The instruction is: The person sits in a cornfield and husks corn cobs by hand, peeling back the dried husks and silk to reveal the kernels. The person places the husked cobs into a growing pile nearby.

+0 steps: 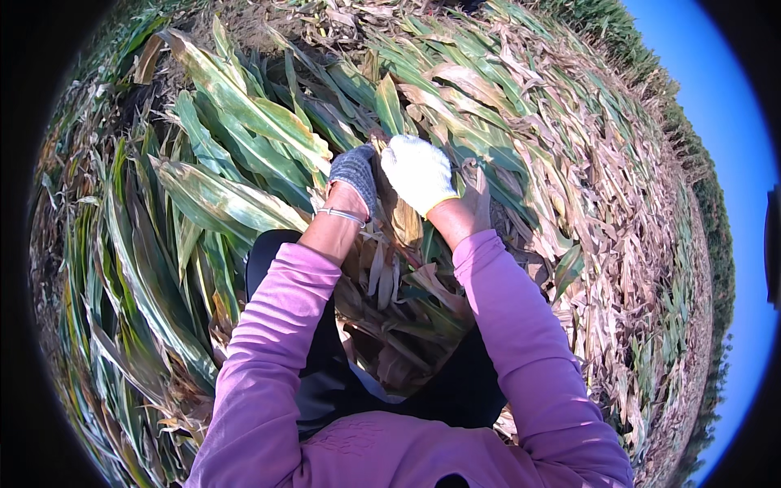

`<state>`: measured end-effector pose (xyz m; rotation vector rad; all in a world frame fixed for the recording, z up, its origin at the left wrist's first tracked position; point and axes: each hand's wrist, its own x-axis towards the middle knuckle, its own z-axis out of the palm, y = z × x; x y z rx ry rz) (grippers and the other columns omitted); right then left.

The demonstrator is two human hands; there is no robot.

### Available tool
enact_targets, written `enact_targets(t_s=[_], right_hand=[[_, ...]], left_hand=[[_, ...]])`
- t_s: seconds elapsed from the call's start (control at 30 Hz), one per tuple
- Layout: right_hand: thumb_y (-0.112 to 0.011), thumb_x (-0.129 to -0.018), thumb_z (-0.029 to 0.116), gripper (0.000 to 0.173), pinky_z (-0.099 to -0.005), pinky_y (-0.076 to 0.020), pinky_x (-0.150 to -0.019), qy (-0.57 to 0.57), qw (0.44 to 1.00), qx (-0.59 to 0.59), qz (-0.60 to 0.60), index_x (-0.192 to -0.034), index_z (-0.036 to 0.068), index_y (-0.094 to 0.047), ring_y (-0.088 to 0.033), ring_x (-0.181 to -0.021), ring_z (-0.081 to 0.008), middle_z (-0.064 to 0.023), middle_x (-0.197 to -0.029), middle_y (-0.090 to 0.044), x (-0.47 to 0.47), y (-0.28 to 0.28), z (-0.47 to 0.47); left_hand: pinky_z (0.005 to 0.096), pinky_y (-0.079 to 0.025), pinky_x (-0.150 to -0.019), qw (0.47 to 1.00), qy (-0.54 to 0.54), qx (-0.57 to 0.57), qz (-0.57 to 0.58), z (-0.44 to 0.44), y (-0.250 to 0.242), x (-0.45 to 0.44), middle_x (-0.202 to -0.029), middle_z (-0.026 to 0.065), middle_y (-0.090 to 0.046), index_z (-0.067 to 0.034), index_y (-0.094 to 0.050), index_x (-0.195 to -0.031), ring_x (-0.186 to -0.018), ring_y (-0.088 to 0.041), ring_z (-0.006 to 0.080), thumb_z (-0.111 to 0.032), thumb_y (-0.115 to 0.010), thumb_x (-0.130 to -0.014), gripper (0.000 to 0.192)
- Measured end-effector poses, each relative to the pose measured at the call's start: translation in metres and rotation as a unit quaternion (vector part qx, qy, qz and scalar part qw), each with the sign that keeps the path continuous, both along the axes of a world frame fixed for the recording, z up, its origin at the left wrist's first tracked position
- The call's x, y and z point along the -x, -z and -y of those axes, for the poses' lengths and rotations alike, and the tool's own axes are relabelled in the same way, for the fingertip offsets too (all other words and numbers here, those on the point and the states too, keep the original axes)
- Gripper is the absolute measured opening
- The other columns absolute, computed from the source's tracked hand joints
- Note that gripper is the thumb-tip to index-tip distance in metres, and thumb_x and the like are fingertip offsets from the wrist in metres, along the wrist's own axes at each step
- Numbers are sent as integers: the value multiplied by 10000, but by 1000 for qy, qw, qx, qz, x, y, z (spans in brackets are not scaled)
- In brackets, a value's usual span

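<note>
My left hand [354,174], in a grey knit glove, and my right hand [420,172], in a white knit glove with a yellow cuff edge, are close together in front of me. Between and below them hangs a dry, yellowish corn husk [406,221], its upper part covered by my fingers. Both hands are closed around its top end. Whether an ear is inside the husk cannot be seen. Torn pale husk strips [383,274] dangle beneath my left wrist.
Cut corn stalks with long green leaves [244,140] lie thickly to the left and ahead. Dry brown leaves [616,244] cover the ground on the right. Bare soil [244,27] shows at the far side. Standing green plants [689,134] line the field's right edge.
</note>
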<state>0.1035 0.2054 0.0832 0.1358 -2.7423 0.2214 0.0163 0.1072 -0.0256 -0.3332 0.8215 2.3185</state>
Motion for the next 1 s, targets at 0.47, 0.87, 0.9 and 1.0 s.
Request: enact_targets(t_s=[0.47,0.87,0.9,1.0], right_hand=[[-573,-930,167,230,-351,-447,-645,47,781,621,48,-857,-34,-657,-534,-655,-176,-92,-710,-611,-2,41,-24],[-599,-954,339,388,-408,-502,-855,-5,923,384,10,-1094,-16,-667,-650,-976,-378,-230,-1054,-685,-17,18,-8],[-594,-955,339,393,-407,-501,-874,12,934,356,16,-1105,-17,-662,-643,-1009,-383,-229,-1077,-682,-16,18,-10],[-553,-968,342,391,-425,-498,-890,2,933,353,67,-1110,-5,-666,-614,-1050,-430,-259,-1116,-659,-7,26,-18]], left_hand=[[314,-509,-866,976,27,110,-186,12,-66,-47,-1044,105,-717,15,-686,-1107,-935,-657,226,-183,-719,-867,313],[330,-488,-715,964,-60,198,-165,4,-50,-43,-918,113,-697,37,-690,-1031,-787,-615,205,-337,-632,-939,390],[320,-491,-724,971,-55,186,-138,1,-54,-45,-918,100,-695,29,-690,-1035,-794,-619,195,-316,-615,-949,364],[312,-492,-727,974,-80,180,-117,0,-60,-51,-909,77,-691,7,-695,-1037,-794,-619,187,-287,-612,-952,317]])
